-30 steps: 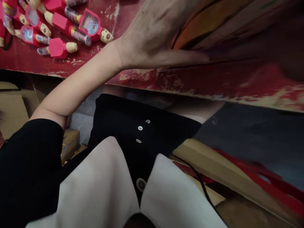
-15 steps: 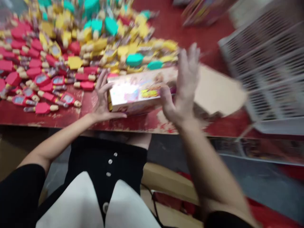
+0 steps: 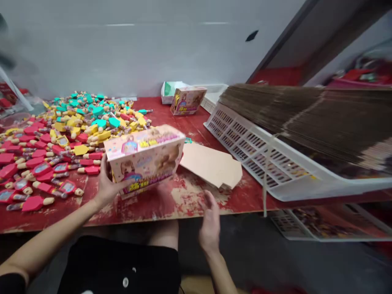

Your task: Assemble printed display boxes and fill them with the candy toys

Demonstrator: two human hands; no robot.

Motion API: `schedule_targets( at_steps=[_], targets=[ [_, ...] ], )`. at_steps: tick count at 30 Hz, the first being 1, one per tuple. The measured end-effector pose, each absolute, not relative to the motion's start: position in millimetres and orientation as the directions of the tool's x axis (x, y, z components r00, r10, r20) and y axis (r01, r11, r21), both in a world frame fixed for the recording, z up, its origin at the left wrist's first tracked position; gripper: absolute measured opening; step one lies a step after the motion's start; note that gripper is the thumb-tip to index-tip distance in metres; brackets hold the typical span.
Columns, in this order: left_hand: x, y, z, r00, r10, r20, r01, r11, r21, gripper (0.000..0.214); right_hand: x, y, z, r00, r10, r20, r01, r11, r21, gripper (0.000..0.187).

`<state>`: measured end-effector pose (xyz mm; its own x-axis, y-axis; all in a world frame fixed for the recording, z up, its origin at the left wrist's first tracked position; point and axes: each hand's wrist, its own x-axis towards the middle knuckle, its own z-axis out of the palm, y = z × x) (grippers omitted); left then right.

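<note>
The pink printed cardboard box (image 3: 145, 161) stands tilted on the worn red-painted wooden table (image 3: 171, 200), near its front edge, with its far end raised a little. The left hand (image 3: 108, 185) clasps the box's left end, thumb pressed on the front face and fingers wrapped out of sight behind it. At 3 o'clock from the box a plain brown card flap (image 3: 211, 165) lies flat on the table, touching the box's right end. At 5 o'clock, the right hand (image 3: 210, 228) hovers at the table edge with fingers loosely spread, holding nothing and clear of the box.

At 9 o'clock, red plastic toy wands (image 3: 36, 163) lie scattered, and a heap of yellow and teal ones (image 3: 92, 118) sits at 11 o'clock. At 1 o'clock, well apart, stands a smaller pink printed box (image 3: 187, 100) just beside a white open carton (image 3: 170, 90). At 2 to 3 o'clock a white slotted plastic crate (image 3: 260, 159) holds a slanted stack of flat brown cardboard sheets (image 3: 306, 118).
</note>
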<state>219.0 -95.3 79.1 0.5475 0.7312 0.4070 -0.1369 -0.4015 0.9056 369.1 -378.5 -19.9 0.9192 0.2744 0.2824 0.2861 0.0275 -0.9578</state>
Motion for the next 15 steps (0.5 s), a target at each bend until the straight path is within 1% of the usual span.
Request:
schedule_targets(
  at_steps=[2, 4, 6, 8, 10, 13, 15],
  targets=[
    [283, -74, 111, 0.495, 0.676, 0.545, -0.225, -0.507, 0.832, 0.116, 396, -400, -37, 0.924, 0.16, 0.349, 0.365, -0.083, -0.927, 0.067],
    [367, -47, 139, 0.432, 0.606, 0.668, -0.303, -0.6, 0.741, 0.125, 423, -411, -56, 0.92, 0.075, 0.385, 0.392, -0.16, -0.906, 0.069],
    [460, -20, 158, 0.418, 0.554, 0.72, -0.321, -0.652, 0.687, 0.13, 445, -414, -72, 0.907, 0.023, 0.419, 0.414, -0.212, -0.885, 0.069],
    [552, 3, 162, 0.424, 0.563, 0.71, -0.296, -0.655, 0.696, 0.134, 458, -411, -80, 0.885, 0.008, 0.465, 0.448, -0.288, -0.847, 0.069],
    [634, 20, 151, 0.417, 0.603, 0.68, -0.242, -0.647, 0.723, 0.138, 461, -407, -82, 0.862, 0.018, 0.506, 0.468, -0.407, -0.784, 0.07],
    [730, 34, 111, 0.438, 0.651, 0.62, -0.149, -0.628, 0.764, 0.143, 458, -406, -82, 0.842, 0.049, 0.537, 0.47, -0.554, -0.687, 0.072],
    [777, 40, 76, 0.497, 0.634, 0.593, -0.106, -0.634, 0.766, 0.136, 458, -412, -87, 0.846, 0.054, 0.531, 0.452, -0.6, -0.66, 0.073]
  ],
)
